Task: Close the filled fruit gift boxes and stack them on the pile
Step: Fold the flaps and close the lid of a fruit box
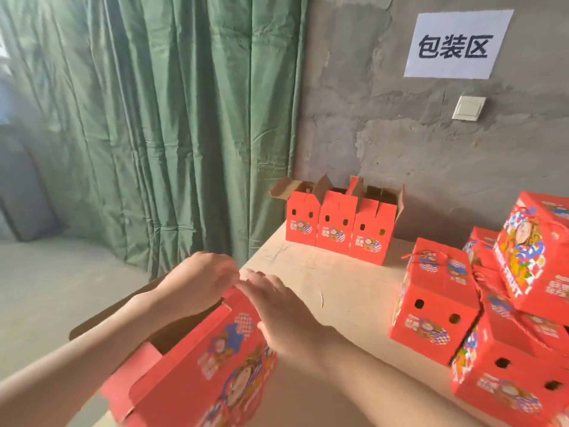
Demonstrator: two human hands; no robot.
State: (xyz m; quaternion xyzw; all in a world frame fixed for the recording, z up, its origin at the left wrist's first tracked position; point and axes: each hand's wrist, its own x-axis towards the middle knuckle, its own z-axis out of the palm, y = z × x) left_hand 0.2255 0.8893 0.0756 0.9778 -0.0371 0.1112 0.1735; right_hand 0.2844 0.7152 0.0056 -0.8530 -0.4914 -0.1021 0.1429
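Note:
A red printed fruit gift box (197,359) stands at the table's near left corner with its top flaps still apart, showing a brown inside. My left hand (197,278) reaches over the far end of the box top, its fingers curled and blurred. My right hand (277,306) lies flat with straight fingers on the box's right top flap. A pile of closed red boxes (480,309) with red cord handles is stacked at the right.
Three open red boxes (338,226) stand in a row at the table's (338,291) back edge against the grey wall. A green curtain (154,118) hangs at the left. A white paper sign (455,44) and a light switch (468,107) are on the wall.

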